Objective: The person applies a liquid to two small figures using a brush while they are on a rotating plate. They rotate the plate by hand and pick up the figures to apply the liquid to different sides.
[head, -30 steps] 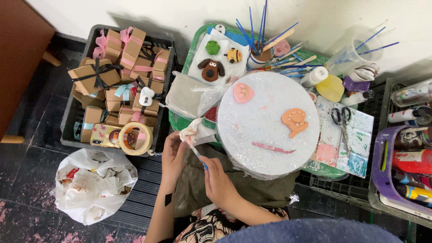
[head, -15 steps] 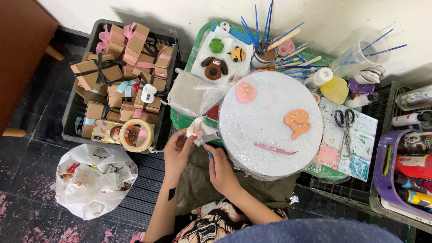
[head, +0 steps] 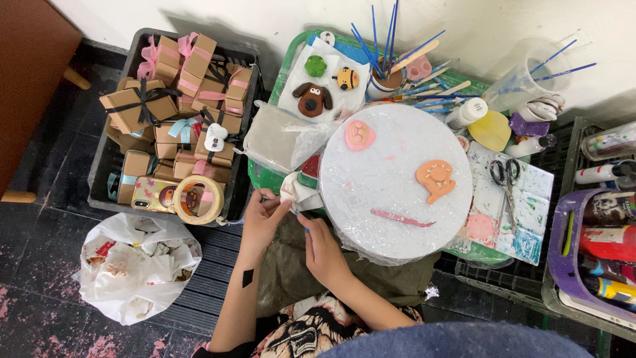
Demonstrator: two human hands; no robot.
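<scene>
My left hand (head: 265, 217) pinches a crumpled white tissue (head: 296, 191) at the left edge of a round board wrapped in clear film (head: 395, 179). My right hand (head: 323, 248) sits just below the tissue, closed around a thin blue-tipped tool (head: 305, 229) whose end points into it. On the board lie an orange clay figure (head: 434, 179), a pink clay paw piece (head: 360, 134) and a pink modelling tool (head: 401, 217).
A black crate of small ribboned gift boxes (head: 179, 113) with a tape roll (head: 197, 199) stands to the left. A white rubbish bag (head: 136, 265) lies on the floor. Clay animals (head: 313, 98), brushes (head: 391, 50), scissors (head: 507, 176) and paint tubes (head: 606, 248) surround the board.
The view has shifted slightly. Both hands have stayed at the board's left edge, working the tissue against the tool.
</scene>
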